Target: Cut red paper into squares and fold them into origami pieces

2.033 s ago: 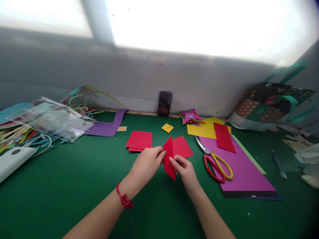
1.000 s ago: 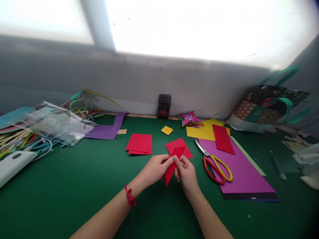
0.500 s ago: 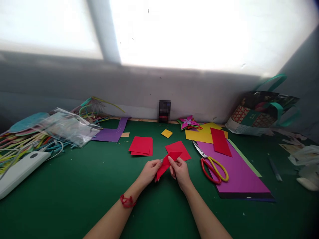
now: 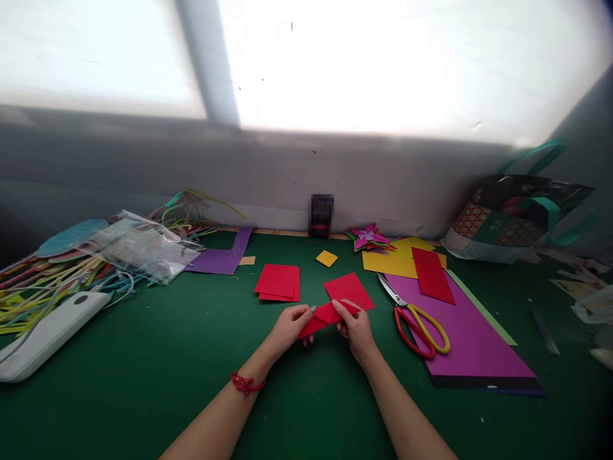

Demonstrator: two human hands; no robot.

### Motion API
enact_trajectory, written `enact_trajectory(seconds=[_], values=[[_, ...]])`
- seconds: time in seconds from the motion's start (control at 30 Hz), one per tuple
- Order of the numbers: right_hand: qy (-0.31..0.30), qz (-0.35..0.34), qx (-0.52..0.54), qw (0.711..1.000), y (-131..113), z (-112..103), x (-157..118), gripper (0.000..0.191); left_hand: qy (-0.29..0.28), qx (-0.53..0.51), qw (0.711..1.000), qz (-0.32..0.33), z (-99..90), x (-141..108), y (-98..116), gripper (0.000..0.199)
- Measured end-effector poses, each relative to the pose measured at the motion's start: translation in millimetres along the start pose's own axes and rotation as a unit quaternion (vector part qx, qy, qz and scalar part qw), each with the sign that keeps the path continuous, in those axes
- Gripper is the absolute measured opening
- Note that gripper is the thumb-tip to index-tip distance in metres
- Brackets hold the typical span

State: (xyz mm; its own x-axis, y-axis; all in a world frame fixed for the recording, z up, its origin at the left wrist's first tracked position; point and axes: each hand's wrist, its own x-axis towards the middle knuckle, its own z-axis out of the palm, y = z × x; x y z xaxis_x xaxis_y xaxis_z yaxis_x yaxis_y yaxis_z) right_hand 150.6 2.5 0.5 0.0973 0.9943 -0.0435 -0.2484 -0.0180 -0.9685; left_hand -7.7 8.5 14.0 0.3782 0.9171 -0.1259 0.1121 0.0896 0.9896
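Observation:
A folded piece of red paper (image 4: 324,315) is held between both hands above the green table. My left hand (image 4: 291,324) pinches its left end, thumb on top and fingers beneath. At the right end my right hand (image 4: 354,327) grips it, the thumb pressing on the upper face. Just behind lies a flat red paper square (image 4: 350,291), partly covered by the held piece and my right hand. To the left, several red squares (image 4: 278,281) lie in a loose stack. A small folded yellow paper (image 4: 326,258) rests farther back.
Scissors (image 4: 416,322) with red and yellow handles lie on purple sheets (image 4: 479,345) at right. Behind them are yellow paper (image 4: 390,262), a red strip (image 4: 433,276) and paper stars (image 4: 368,237). Pipe cleaners (image 4: 52,287), plastic sleeves (image 4: 153,249) and a white device (image 4: 52,335) crowd the left; a bag (image 4: 498,220) stands back right.
The folded red paper has turned flatter, its right end dropping slightly. My right thumb has shifted right along it. The whole view has moved slightly.

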Motion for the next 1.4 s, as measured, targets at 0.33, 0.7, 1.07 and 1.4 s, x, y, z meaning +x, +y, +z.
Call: enact_trajectory(seconds=[0.33,0.7,1.07,1.4], values=[[-0.003,-0.017,-0.013,1.0,-0.4,1.9,-0.6,0.03,0.006,-0.021,1.0,0.016,0.7,2.8,-2.2,0.033],[-0.006,-0.016,-0.021,1.0,2.8,-0.4,0.6,0.025,0.011,-0.033,0.999,0.017,2.6,5.5,-7.7,0.032],[-0.022,-0.034,-0.036,0.999,-2.8,1.9,-4.8,0.024,0.046,-0.082,0.995,0.02,-3.4,5.7,-6.3,0.027],[-0.037,-0.044,-0.055,0.997,0.9,2.6,-4.5,0.023,0.116,-0.151,0.981,0.02,-5.1,6.4,-2.8,0.028]])
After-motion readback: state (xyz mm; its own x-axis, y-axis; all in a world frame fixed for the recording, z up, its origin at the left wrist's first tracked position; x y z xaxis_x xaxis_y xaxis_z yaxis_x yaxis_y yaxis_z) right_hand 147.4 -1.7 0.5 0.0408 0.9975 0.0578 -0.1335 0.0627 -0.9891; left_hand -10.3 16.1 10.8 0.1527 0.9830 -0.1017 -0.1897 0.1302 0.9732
